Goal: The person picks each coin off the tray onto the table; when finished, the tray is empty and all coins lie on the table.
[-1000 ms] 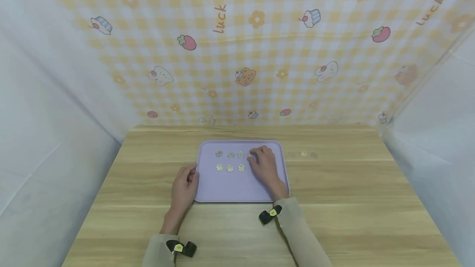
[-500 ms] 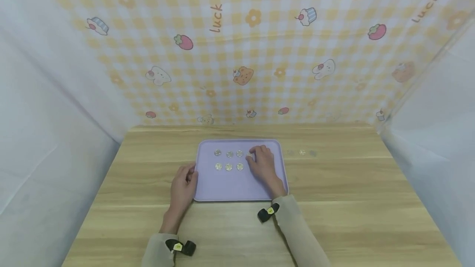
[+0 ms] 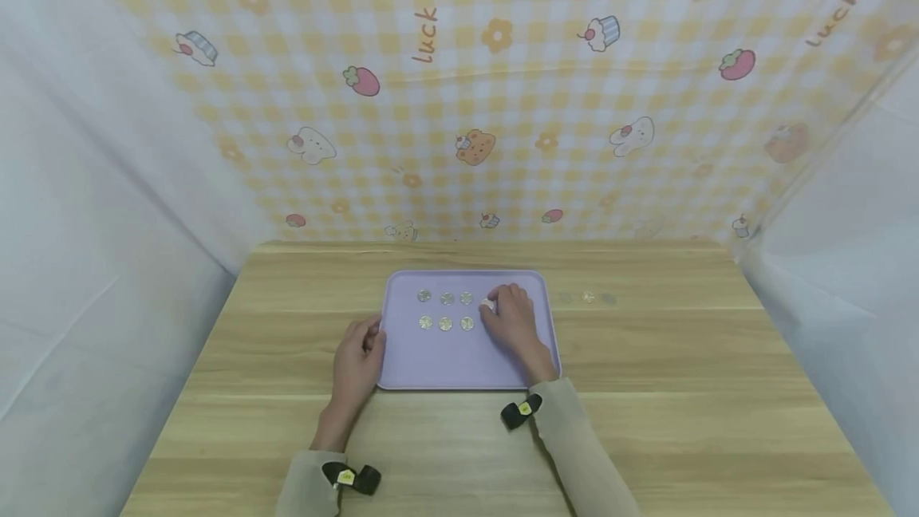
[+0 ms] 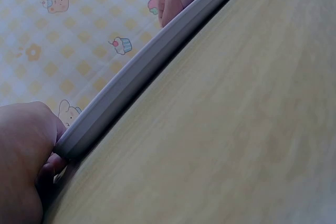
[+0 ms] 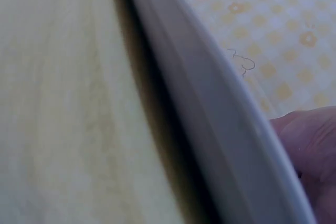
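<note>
Since the earlier frame, the right hand [image 3: 513,321] has shifted only a little to the right above the tray [image 3: 452,365], while the left hand [image 3: 357,361] stays at the tray's left edge. We find one coin [image 3: 487,305] pinched between the thumb and the bent fingers of the right hand; whether it touches the tray below, we cannot tell. It is just right of the far row [image 3: 447,298], and the near row [image 3: 446,324] lies to its near left. Because it looks round, we see in it no long axis; the tray is longer from left to right. Clearly the left hand is farther from this coin; its fingers are curled and seem to grip the tray. Three more coins [image 3: 589,297] lie on the table [image 3: 682,389], right of the tray.
</note>
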Available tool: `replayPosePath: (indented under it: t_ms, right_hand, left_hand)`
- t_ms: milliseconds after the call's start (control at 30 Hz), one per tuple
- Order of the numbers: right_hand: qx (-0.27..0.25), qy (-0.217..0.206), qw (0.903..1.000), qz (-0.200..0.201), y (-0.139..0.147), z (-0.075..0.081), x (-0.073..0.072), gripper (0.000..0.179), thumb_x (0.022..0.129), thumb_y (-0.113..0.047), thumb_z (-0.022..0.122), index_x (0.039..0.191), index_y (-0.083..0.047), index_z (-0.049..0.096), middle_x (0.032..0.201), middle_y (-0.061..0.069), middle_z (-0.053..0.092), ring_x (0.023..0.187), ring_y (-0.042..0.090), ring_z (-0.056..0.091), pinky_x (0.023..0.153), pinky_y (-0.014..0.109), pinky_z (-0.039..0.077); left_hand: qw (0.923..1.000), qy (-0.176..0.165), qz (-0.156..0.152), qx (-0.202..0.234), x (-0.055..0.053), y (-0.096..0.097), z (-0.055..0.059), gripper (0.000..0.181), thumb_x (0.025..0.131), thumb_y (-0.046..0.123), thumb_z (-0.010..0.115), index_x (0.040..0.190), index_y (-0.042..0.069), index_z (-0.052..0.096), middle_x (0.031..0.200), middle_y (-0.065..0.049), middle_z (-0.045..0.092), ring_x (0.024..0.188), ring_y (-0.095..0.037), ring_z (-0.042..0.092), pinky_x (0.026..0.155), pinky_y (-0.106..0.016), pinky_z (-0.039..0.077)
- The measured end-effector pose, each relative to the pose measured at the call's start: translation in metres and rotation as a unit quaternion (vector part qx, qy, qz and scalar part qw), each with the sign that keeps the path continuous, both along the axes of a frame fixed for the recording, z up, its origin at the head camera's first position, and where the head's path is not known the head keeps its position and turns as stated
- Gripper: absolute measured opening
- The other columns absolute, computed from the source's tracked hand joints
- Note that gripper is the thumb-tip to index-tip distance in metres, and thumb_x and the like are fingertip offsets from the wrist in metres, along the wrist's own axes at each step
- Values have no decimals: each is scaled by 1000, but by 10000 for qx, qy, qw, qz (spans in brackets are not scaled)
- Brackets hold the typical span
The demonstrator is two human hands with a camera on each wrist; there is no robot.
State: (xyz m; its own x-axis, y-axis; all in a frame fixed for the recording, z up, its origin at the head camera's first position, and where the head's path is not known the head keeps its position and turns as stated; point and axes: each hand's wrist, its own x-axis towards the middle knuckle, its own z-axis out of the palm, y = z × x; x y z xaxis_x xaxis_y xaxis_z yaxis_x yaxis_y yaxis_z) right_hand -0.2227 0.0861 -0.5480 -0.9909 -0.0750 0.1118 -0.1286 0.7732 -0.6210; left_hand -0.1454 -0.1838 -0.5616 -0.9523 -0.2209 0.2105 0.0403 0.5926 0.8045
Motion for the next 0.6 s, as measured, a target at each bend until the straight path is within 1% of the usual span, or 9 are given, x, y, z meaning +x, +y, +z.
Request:
replayPosePath:
  t_ms: [100,267,433,600]
  right_hand:
    - [-135,77,9999,-12,0,0,-1,24,87,-20,67,102,-2,63,96,12,60,95,30,53,91,45,41]
    - [-362,357,9987,40,2,-5,-1,20,86,-18,69,101,-6,62,84,5,60,83,25,53,87,44,41]
    - [-477,454,9977,127,4,-9,0,21,88,-19,70,105,-8,64,85,3,61,83,22,54,88,41,40]
    - [-219,540,9980,239,7,-10,1,24,91,-23,69,110,-9,70,89,2,65,85,19,57,87,40,42]
  left_hand:
    - [10000,8,-24,28,1,-1,2,32,95,8,63,125,1,65,98,-8,64,80,-15,56,67,-21,48]
    - [10000,31,-27,79,2,-1,2,32,95,7,63,126,0,65,99,-10,64,80,-15,56,68,-21,49]
    - [9999,57,-28,99,1,-1,2,32,95,8,63,125,0,65,99,-9,64,79,-15,56,67,-20,49]
    - [9998,75,-96,131,1,0,2,32,94,6,63,125,-2,65,98,-10,64,79,-15,56,66,-20,48]
